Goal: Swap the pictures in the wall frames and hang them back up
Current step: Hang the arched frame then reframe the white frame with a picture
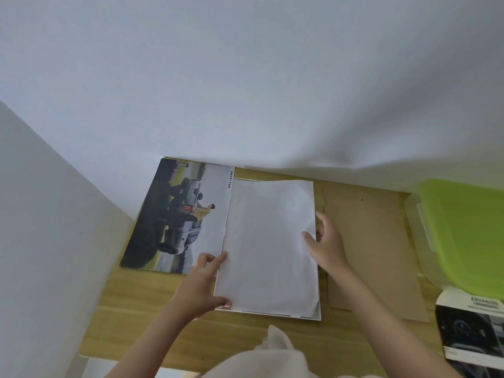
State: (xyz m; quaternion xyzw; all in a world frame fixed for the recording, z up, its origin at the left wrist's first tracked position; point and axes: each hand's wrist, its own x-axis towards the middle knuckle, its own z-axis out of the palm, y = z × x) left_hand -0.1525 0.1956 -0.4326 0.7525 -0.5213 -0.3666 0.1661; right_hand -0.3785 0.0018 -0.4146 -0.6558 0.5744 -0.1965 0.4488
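Two hands (201,285) (327,241) grip a blank white sheet (270,246) by its edges.

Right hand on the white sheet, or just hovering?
Touching. In the head view the right hand has its fingertips pressed over the right edge of the white sheet, with no gap visible between them.

both bare forearms reach forward from the bottom edge. the left hand (203,285) lies low, thumb and forefinger spread, other fingers curled. the right hand (326,242) is further forward, fingers bent and pointing left, thumb up.
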